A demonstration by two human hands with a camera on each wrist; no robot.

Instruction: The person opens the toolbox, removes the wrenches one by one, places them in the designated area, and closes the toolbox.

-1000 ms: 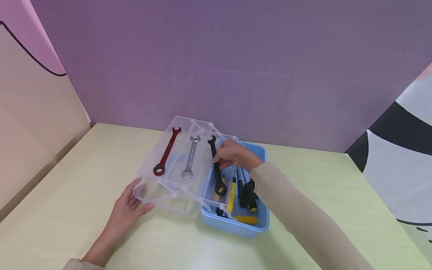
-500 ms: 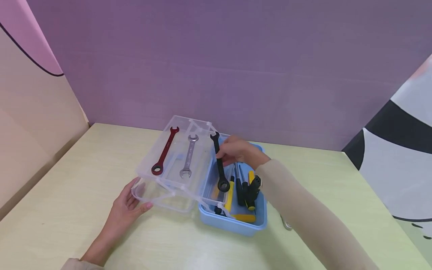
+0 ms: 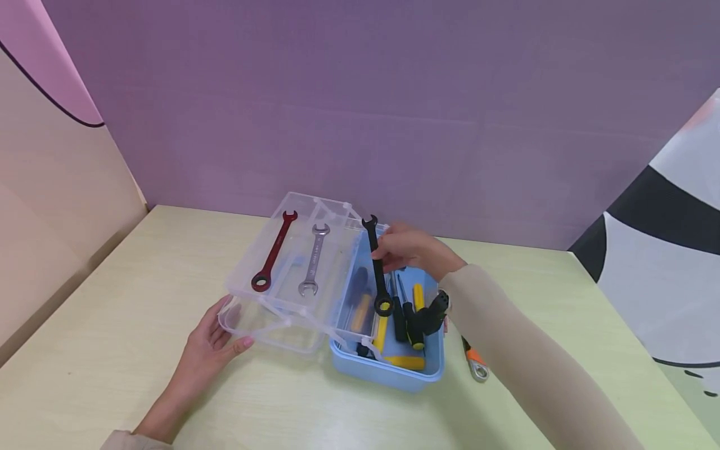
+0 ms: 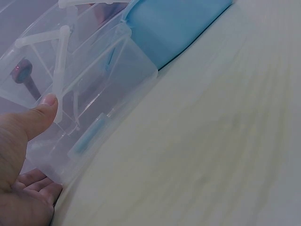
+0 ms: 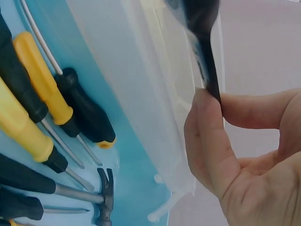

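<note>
head view: right hand (image 3: 413, 250) pinches the black wrench (image 3: 378, 265) above the blue toolbox (image 3: 388, 369); left hand (image 3: 210, 340) lies flat, steadying the clear tray (image 3: 264, 328). a loose pinch could drop it onto the screwdrivers (image 3: 402, 312).

A black wrench (image 5: 204, 44) is pinched between thumb and fingers of the right hand (image 5: 235, 155), seen at the right. Beside it, a clear tray wall (image 5: 141, 94) is shown. At the left, screwdrivers (image 5: 42, 99) and a small hammer (image 5: 104, 197) are laid in the blue box (image 5: 94, 70).
</note>
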